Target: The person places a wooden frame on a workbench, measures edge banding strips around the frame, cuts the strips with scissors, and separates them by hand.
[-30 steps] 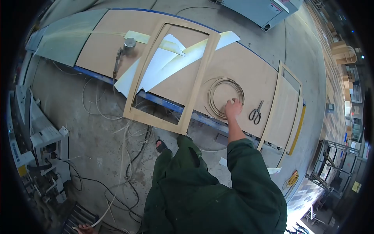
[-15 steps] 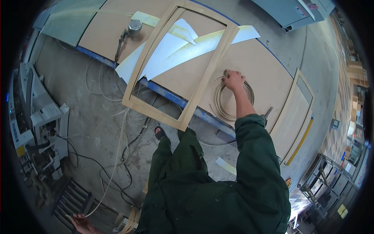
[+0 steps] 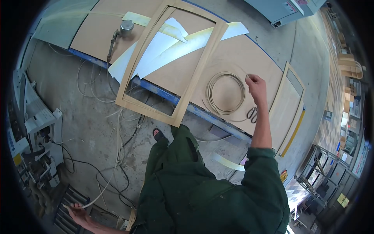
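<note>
My right hand [image 3: 256,86] is closed above the table, with its fingertips pinched on the thin free end of a strip. That strip appears to lead from a coil of beige edge banding [image 3: 210,92] lying flat on the board. Scissors [image 3: 252,114] lie beside the coil, just below this hand. Far out at the lower left, my left hand [image 3: 79,214] has its fingers closed on a pale thin strip [image 3: 103,191], which curves up toward the table edge. A rectangular wooden frame [image 3: 199,76] rests on the table to the left of the coil, overhanging the near edge.
White curved sheets [image 3: 171,48] lie under the frame. A metal-cup spray gun [image 3: 126,26] stands left of them. A framed panel [image 3: 278,117] lies at the table's right end. Cables and hoses [image 3: 126,171] trail across the floor near a machine [image 3: 39,117] and slatted rollers [image 3: 64,214].
My right hand has lifted off the coil and moved right, drawing out the strip's end. The scissors are now more visible. My left hand stays at the lower left with its strip.
</note>
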A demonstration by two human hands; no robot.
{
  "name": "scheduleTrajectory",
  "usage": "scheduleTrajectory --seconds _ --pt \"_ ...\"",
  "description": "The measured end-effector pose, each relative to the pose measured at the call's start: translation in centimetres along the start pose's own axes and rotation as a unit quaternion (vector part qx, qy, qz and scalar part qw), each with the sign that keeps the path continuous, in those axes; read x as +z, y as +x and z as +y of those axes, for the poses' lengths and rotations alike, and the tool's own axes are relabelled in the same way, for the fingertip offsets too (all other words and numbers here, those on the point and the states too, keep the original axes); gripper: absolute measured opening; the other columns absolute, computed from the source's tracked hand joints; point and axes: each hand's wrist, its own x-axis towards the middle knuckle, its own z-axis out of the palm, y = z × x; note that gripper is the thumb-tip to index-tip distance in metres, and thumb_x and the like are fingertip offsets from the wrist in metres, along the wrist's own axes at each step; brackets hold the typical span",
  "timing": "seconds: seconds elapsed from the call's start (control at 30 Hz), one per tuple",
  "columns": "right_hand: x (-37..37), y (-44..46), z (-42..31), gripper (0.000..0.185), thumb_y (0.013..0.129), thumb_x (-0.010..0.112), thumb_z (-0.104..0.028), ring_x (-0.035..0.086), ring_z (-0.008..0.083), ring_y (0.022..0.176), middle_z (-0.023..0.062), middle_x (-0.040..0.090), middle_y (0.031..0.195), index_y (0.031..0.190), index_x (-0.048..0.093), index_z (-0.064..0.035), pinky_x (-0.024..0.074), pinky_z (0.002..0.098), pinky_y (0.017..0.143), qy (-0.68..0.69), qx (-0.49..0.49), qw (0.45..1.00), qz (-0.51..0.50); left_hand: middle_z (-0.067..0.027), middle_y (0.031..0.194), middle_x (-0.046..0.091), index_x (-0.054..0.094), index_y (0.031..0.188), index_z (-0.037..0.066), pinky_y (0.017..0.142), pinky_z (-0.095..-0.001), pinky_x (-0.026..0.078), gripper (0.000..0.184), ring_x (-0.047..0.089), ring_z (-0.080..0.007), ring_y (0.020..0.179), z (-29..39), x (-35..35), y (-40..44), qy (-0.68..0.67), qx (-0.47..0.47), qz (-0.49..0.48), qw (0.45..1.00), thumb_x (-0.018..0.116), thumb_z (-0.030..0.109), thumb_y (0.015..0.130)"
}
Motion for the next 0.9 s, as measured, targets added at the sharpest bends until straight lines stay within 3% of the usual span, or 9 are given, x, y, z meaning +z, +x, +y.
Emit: scheduleTrajectory --seconds 0.03,0.13,0.3,0.37,0.57,0.6,0.63,0.73,0.9 --pt "-2.2 -2.2 -2.2 0.016 0.091 0.071 -0.019 0.058 0.0126 0.062 0.0023 0.06 0.08 0.096 0.07 -0.0038 0.0463 0.0293 0.053 0.111 0.108 0.986 -0.07 -0.0104 0.103 0.064 0.06 0.12 0.0 0.087 -0.0385 0.048 0.036 0.06 -0.0205 0.088 -0.6 2.0 -0.2 0.039 0.03 0.053 0.997 0.061 0.031 0.102" --pt "-6.7 -9.4 -8.1 0.016 0.094 0.067 -0.015 0.048 0.0074 0.053 0.0009 0.054 0.08 0.1 0.064 -0.001 0.0421 0.025 0.047 0.286 0.153 0.941 -0.095 -0.0142 0.107 0.067 0.059 0.126 -0.006 0.085 -0.0351 0.055 0.041 0.066 -0.0228 0.094 -1.3 7.8 -0.2 0.158 0.09 0.155 0.971 0.065 0.026 0.1" --pt "-9.2 -20.2 -16.8 0.023 0.102 0.056 -0.021 0.046 0.0081 0.05 0.0061 0.052 0.083 0.109 0.055 0.0006 0.0372 0.0216 0.036 0.545 0.011 0.825 -0.15 -0.0157 0.113 0.07 0.065 0.123 -0.007 0.086 -0.0313 0.059 0.038 0.07 -0.0216 0.098 -2.0 9.2 1.5 0.25 0.185 0.112 0.944 0.066 0.021 0.098" --pt "-8.8 -23.2 -19.8 0.027 0.105 0.051 -0.024 0.047 0.0095 0.05 0.0085 0.052 0.084 0.112 0.054 0.0022 0.0367 0.0215 0.034 0.579 -0.044 0.798 -0.16 -0.014 0.099 0.073 0.068 0.119 -0.006 0.083 -0.0306 0.058 0.035 0.07 -0.0188 0.092 -2.3 9.0 2.2 0.22 0.224 0.101 0.944 0.068 0.021 0.097" --pt "-2.0 -30.5 -28.3 0.036 0.103 0.053 -0.022 0.047 0.0158 0.058 0.0116 0.058 0.084 0.129 0.054 0.0021 0.0411 0.0302 0.051 0.669 -0.233 0.653 -0.269 -0.0112 0.106 0.072 0.069 0.117 -0.007 0.082 -0.028 0.057 0.034 0.069 -0.0179 0.093 -0.9 7.6 2.3 0.251 0.34 0.164 0.891 0.069 0.02 0.096" --pt "0.5 -31.5 -29.6 0.037 0.102 0.055 -0.023 0.048 0.0164 0.06 0.0119 0.059 0.085 0.129 0.054 0.0016 0.0417 0.0313 0.055 0.668 -0.243 0.638 -0.295 -0.01 0.101 0.072 0.069 0.114 -0.006 0.077 -0.0269 0.056 0.031 0.068 -0.0167 0.089 -0.3 7.2 2.1 0.251 0.297 0.14 0.91 0.069 0.019 0.095" --pt "1.4 -33.0 -31.1 0.037 0.099 0.06 -0.026 0.05 0.0169 0.067 0.0113 0.061 0.089 0.124 0.058 0.0012 0.0421 0.0315 0.063 0.607 -0.166 0.7 -0.339 -0.0087 0.096 0.071 0.07 0.111 -0.005 0.073 -0.0258 0.055 0.028 0.068 -0.0156 0.085 0.5 6.7 1.7 0.251 0.255 0.123 0.925 0.07 0.017 0.094" --pt "8.4 -36.3 -34.6 0.041 0.101 0.061 -0.026 0.055 0.0152 0.082 0.0091 0.064 0.099 0.128 0.062 0.0039 0.0458 0.0292 0.075 0.504 -0.095 0.724 -0.462 -0.0045 0.084 0.065 0.065 0.104 0.003 0.067 -0.0284 0.053 0.015 0.063 -0.0143 0.073 1.0 8.7 -0.8 -0.048 0.197 -0.077 0.976 0.067 0.01 0.091" --pt "17.2 -42.1 -36.4 0.041 0.101 0.062 -0.026 0.058 0.0125 0.095 0.0054 0.068 0.108 0.132 0.063 0.0001 0.0476 0.0285 0.083 0.425 -0.162 0.716 -0.53 -0.0071 0.079 0.066 0.064 0.098 -0.001 0.063 -0.0271 0.053 0.02 0.064 -0.0148 0.066 3.2 16.0 -7.7 -0.121 0.13 -0.321 0.93 0.074 0.009 0.084"
